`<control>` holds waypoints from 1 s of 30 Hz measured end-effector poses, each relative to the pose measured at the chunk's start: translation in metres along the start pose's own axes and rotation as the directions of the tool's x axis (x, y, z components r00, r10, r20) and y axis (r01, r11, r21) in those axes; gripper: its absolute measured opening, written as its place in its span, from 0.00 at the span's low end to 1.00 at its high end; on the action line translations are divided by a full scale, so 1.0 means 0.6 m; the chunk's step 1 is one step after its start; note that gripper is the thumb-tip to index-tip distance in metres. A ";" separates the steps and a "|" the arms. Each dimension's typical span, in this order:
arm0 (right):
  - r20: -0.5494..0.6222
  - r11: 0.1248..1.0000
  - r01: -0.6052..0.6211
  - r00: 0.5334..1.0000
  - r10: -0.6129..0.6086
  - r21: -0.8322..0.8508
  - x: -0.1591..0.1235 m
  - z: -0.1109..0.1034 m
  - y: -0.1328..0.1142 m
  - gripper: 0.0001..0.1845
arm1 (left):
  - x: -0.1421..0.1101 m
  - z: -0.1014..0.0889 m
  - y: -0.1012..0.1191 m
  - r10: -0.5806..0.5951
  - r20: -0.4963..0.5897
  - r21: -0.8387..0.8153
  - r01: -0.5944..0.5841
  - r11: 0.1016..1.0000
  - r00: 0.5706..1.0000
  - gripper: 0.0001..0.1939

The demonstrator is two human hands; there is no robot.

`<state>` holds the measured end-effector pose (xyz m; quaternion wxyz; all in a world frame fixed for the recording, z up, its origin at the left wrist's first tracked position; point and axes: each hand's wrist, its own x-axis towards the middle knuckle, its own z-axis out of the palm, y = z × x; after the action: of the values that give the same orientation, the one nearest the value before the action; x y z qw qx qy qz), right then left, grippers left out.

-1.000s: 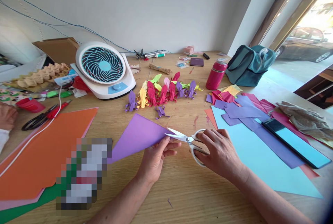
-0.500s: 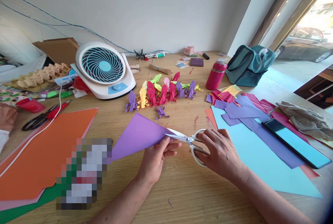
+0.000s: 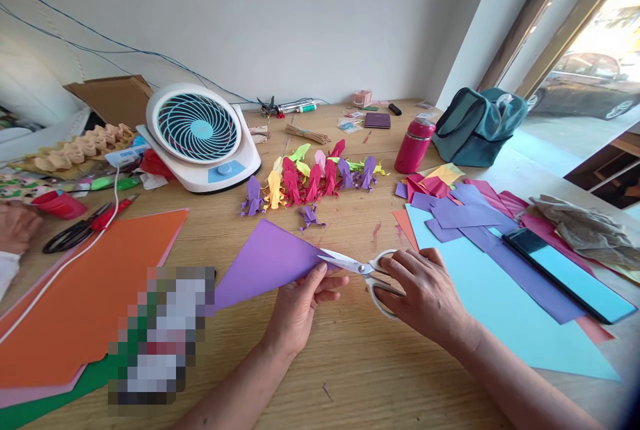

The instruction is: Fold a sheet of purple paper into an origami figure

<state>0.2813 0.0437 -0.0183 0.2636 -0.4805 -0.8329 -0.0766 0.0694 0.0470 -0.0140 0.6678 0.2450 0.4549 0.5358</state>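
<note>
My left hand [image 3: 299, 307] pinches the right corner of a folded purple paper triangle [image 3: 265, 260] that lies over the wooden table [image 3: 370, 370]. My right hand [image 3: 425, 293] grips white-handled scissors [image 3: 361, 267], fingers through the loops. The blades point left, slightly apart, with their tips at the paper's edge just above my left thumb.
Several folded paper figures [image 3: 310, 177] lie behind, with a fan [image 3: 200, 133] at left, a pink bottle [image 3: 414, 143] and a teal bag [image 3: 477, 125] at right. Orange sheets [image 3: 85, 290] lie left, light blue paper [image 3: 480, 290] and a phone [image 3: 565, 270] right. Another person's hand [image 3: 17, 227] sits far left by black scissors [image 3: 75, 230].
The view has shifted slightly. Both hands, the scissors and the purple paper stay almost where they were.
</note>
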 end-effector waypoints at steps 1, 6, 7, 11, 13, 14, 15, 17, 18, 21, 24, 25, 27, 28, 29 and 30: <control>-0.001 1.000 0.002 1.000 -0.002 0.000 0.000 -0.001 0.000 0.05 | 0.000 0.000 0.000 0.001 -0.001 0.000 -0.001 1.000 1.000 0.18; -0.029 1.000 0.019 0.999 -0.019 -0.009 0.001 -0.003 0.001 0.05 | 0.001 -0.002 -0.001 0.008 0.016 0.021 -0.008 1.000 1.000 0.18; -0.030 1.000 0.021 0.999 -0.021 -0.009 0.001 -0.003 0.001 0.06 | 0.001 -0.002 -0.001 0.010 0.023 0.028 -0.011 1.000 1.000 0.18; -0.027 1.000 0.019 0.999 -0.019 0.010 0.001 -0.002 0.001 0.07 | 0.001 -0.003 -0.002 0.023 0.029 0.045 -0.025 0.999 0.999 0.18; -0.014 1.000 0.005 1.000 -0.005 0.028 0.002 -0.001 0.003 0.08 | 0.000 -0.003 -0.001 0.026 0.036 0.048 -0.028 0.998 0.999 0.17; -0.007 0.999 -0.005 1.000 0.005 0.038 0.002 -0.001 0.006 0.08 | 0.000 -0.003 0.000 0.025 0.046 0.050 -0.028 0.998 0.999 0.17; -0.004 0.999 -0.018 1.000 0.018 0.045 0.001 0.000 0.009 0.08 | -0.001 -0.003 0.001 0.025 0.057 0.053 -0.028 0.998 0.998 0.17; -0.007 0.998 -0.053 0.999 0.053 0.046 0.000 0.001 0.019 0.08 | -0.002 -0.003 0.003 0.024 0.081 0.055 -0.029 0.998 0.996 0.17; -0.013 0.997 -0.073 0.997 0.074 0.039 -0.001 0.001 0.025 0.08 | -0.002 -0.003 0.003 0.026 0.089 0.053 -0.030 0.998 0.996 0.17; -0.031 0.991 -0.131 0.991 0.131 -0.004 -0.004 0.000 0.046 0.08 | 0.000 -0.005 0.003 0.023 0.099 0.049 -0.028 0.998 0.995 0.17; -0.052 0.981 -0.184 0.982 0.180 -0.068 -0.007 -0.006 0.069 0.08 | 0.003 -0.008 0.001 0.010 0.100 0.048 -0.015 0.999 0.995 0.17; -0.057 0.974 -0.207 0.978 0.202 -0.096 -0.009 -0.009 0.078 0.08 | 0.004 -0.009 0.000 0.007 0.098 0.047 -0.011 0.999 0.995 0.17; -0.053 0.951 -0.264 0.965 0.258 -0.159 -0.015 -0.014 0.098 0.09 | 0.007 -0.011 -0.001 -0.001 0.092 0.045 -0.004 0.999 0.996 0.18; -0.042 0.935 -0.299 0.954 0.296 -0.192 -0.019 -0.017 0.109 0.11 | 0.008 -0.012 -0.002 -0.005 0.089 0.046 0.001 0.999 0.996 0.18; -0.029 0.921 -0.324 0.945 0.326 -0.216 -0.024 -0.019 0.121 0.13 | 0.009 -0.013 -0.003 -0.009 0.086 0.049 0.005 0.999 0.996 0.18; -0.014 0.906 -0.349 0.934 0.357 -0.239 -0.029 -0.021 0.134 0.14 | 0.011 -0.014 -0.003 -0.015 0.083 0.053 0.010 0.999 0.996 0.18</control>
<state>0.3607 0.0679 -0.0269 0.2012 -0.6523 -0.7209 -0.1197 0.0634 0.0510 -0.0216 0.6829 0.2817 0.4419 0.5088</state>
